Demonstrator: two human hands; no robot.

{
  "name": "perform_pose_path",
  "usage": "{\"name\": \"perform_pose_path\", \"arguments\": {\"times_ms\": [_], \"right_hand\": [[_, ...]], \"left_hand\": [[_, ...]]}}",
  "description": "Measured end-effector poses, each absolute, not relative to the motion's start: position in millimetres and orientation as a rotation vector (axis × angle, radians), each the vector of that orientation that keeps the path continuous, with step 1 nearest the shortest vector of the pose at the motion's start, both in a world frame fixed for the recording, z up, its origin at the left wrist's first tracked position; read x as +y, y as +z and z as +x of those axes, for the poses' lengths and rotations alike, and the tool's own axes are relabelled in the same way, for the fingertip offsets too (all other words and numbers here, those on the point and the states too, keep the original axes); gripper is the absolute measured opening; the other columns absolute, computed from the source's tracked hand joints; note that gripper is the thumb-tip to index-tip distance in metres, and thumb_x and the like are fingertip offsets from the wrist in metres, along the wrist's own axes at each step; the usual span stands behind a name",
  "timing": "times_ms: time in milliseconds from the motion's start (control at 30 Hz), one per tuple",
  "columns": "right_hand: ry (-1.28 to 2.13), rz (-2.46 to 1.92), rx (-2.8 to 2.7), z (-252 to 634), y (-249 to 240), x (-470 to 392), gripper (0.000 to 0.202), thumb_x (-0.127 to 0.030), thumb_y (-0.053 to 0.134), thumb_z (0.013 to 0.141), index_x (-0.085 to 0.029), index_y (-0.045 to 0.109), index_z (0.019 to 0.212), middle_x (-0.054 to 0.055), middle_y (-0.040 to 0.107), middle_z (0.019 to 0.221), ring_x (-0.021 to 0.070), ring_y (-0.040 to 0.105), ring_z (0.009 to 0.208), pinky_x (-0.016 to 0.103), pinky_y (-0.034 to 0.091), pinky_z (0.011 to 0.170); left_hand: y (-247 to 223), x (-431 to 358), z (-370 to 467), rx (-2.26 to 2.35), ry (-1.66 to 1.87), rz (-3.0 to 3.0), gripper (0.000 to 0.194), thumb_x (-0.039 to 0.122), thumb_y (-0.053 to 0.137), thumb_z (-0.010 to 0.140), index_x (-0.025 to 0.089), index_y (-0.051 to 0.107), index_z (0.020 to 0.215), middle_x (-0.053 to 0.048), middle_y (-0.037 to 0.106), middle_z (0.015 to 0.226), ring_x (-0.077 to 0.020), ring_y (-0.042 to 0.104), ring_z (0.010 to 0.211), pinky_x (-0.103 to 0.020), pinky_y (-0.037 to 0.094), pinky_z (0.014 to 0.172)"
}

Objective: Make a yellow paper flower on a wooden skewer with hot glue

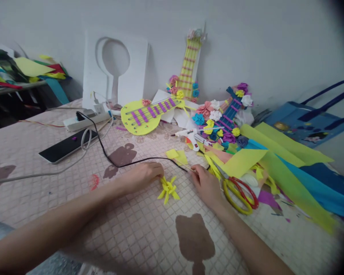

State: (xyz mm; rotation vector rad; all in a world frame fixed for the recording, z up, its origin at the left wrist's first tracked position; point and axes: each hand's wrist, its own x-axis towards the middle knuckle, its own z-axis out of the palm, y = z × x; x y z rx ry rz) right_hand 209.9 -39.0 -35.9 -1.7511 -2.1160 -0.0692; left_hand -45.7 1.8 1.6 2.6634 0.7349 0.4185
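My left hand (147, 175) is closed, its fingertips pinching the upper left tip of a yellow paper flower (168, 188) with several narrow petals. The flower is just above or on the patterned tablecloth; I cannot tell which. My right hand (205, 186) is closed around the end of a thin pale stick (186, 166), which points up and to the left. Beyond the stick lie small yellow paper squares (177, 155). A black cable passes behind both hands. Red-and-yellow-handled scissors (238, 194) rest beside my right wrist.
A white glue gun (189, 136) lies behind my right hand. Paper sheets and scraps (292, 183) spread to the right. A yellow paper guitar (145, 117) leans at the back. At left are a phone (65, 147) and a power strip (84, 121); a blue bag (309, 118) is far right.
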Motion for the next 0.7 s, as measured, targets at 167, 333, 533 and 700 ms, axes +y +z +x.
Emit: {"name": "perform_pose_path", "arguments": {"times_ms": [167,333,533,700], "right_hand": [[-0.084,-1.705,-2.135,207.7,-35.8,-42.9,0.024,-0.029,0.034,0.094,-0.019,0.056,0.097,0.006,0.067,0.092,0.019,0.063,0.078,0.027,0.04,0.061],[-0.063,-1.704,-2.101,207.8,-37.1,-44.8,0.023,-0.029,0.036,0.093,-0.02,0.056,0.097,0.005,0.067,0.086,0.0189,0.062,0.073,0.028,0.041,0.062],[0.006,-1.656,-2.066,207.1,-39.0,-45.5,0.023,-0.028,0.036,0.092,-0.02,0.056,0.099,0.006,0.068,0.089,0.0194,0.062,0.077,0.029,0.044,0.066],[0.042,-1.585,-2.008,205.0,-35.2,-47.5,0.02,-0.026,0.038,0.091,-0.019,0.057,0.094,0.007,0.065,0.089,0.0188,0.06,0.08,0.031,0.045,0.071]], "left_hand": [[-0.7,4.7,-46.8,0.721,0.469,2.653,0.016,0.015,0.045,0.091,0.012,0.059,0.085,-0.006,0.061,0.086,-0.0148,0.057,0.08,-0.025,0.044,0.074],[-0.5,5.4,-48.6,0.745,0.441,2.661,0.015,0.014,0.045,0.09,0.012,0.059,0.085,-0.006,0.06,0.086,-0.0142,0.056,0.079,-0.025,0.044,0.072],[-3.5,6.8,-53.0,0.748,0.503,2.647,0.014,0.015,0.045,0.09,0.013,0.059,0.087,-0.006,0.061,0.087,-0.0139,0.058,0.079,-0.024,0.045,0.071],[-3.9,9.0,-55.4,0.774,0.572,2.668,0.017,0.01,0.043,0.088,0.014,0.058,0.093,-0.007,0.062,0.093,-0.0153,0.059,0.082,-0.026,0.046,0.071]]}}
